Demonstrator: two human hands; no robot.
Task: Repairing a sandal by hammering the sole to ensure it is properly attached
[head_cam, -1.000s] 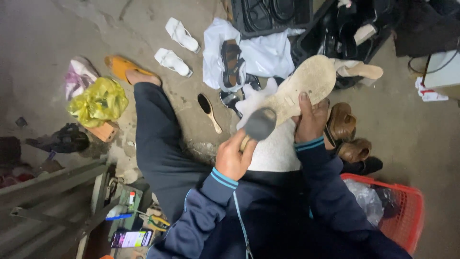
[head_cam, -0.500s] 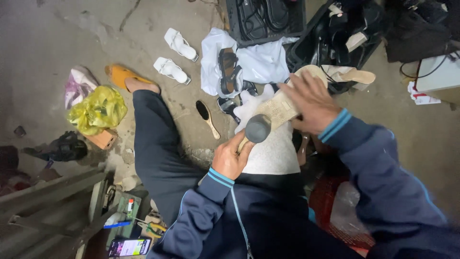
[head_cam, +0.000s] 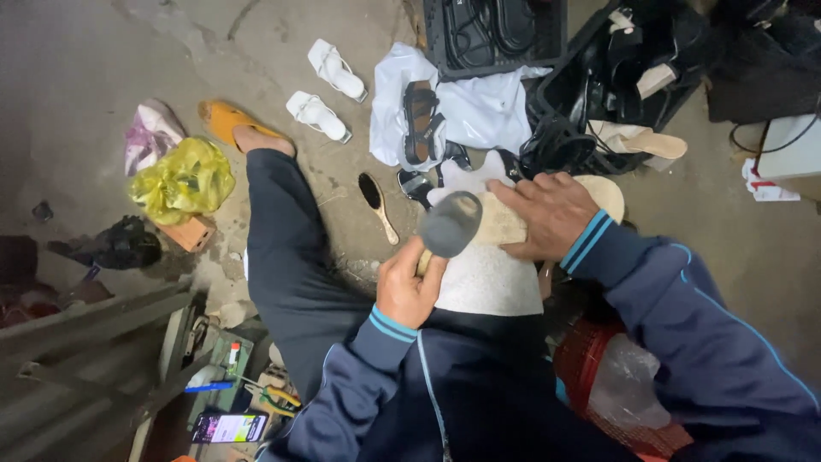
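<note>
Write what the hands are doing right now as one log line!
left hand: grips hammer | right hand: presses beige sole on white cloth | brush: on floor

We have only one view, from a camera on the person's head. It looks steeply down over the chest and lap to the concrete floor (head_cam: 103,68) in front. The left hand (head_cam: 410,291) and the right hand (head_cam: 547,214) are close to the lens, near the middle of the frame. The stretched leg (head_cam: 282,239) points away from us, toward the top edge.
</note>
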